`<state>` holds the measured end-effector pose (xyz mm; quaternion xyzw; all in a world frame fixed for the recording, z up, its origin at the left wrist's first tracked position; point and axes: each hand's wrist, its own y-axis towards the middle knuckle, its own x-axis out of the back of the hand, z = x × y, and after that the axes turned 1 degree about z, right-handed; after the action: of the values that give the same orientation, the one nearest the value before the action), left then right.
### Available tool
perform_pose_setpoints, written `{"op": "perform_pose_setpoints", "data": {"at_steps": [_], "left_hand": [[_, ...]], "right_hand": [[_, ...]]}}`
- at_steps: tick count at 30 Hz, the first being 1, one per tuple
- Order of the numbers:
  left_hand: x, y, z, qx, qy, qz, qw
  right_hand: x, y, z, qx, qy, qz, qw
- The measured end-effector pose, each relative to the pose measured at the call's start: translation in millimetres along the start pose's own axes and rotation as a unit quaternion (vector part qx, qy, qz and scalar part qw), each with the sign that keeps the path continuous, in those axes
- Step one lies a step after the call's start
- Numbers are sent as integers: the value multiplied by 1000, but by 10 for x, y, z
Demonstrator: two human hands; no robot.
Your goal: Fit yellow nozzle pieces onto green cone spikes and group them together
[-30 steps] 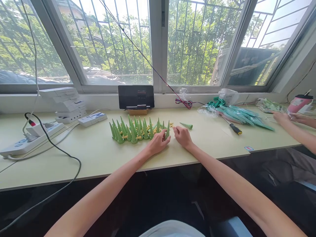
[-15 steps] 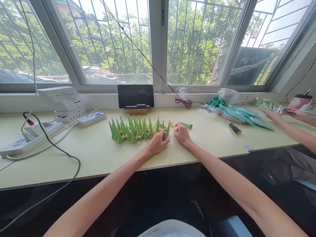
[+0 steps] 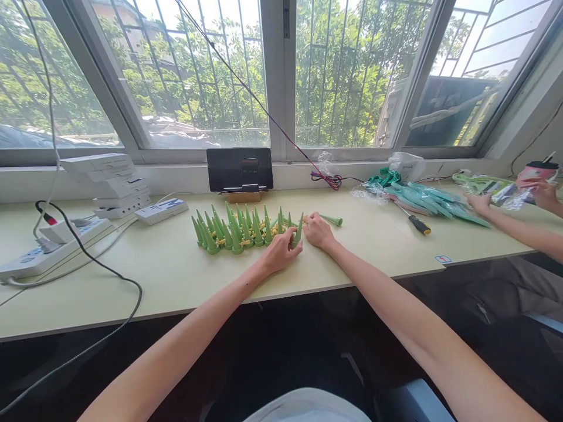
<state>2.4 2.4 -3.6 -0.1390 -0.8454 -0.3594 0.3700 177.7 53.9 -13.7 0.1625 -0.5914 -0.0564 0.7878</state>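
My left hand rests on the table with its fingers closed around the base of an upright green cone. Just right of that cone is my right hand, its fingers pinched together by a small yellow piece; what lies between the fingertips is hidden. Left of my hands stand several more green cones in close rows, with small yellow pieces scattered among them. Behind my right hand a single green cone lies on its side.
A dark tablet stands at the back. White boxes and a power strip with cables are on the left. To the right lie a screwdriver and teal plastic-wrapped pieces. Another person's hands handle clear plastic at far right.
My right hand has moved slightly left, closer to the cone in my left hand. My left hand stays in place. The other person's hands have shifted apart with the plastic.
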Motion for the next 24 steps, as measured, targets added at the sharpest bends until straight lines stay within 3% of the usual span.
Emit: {"op": "perform_pose_setpoints", "data": {"at_steps": [24], "left_hand": [[13, -11, -1, -1, 5, 25, 1000]], "right_hand": [[-21, 0, 8, -2, -25, 4, 1000]]}}
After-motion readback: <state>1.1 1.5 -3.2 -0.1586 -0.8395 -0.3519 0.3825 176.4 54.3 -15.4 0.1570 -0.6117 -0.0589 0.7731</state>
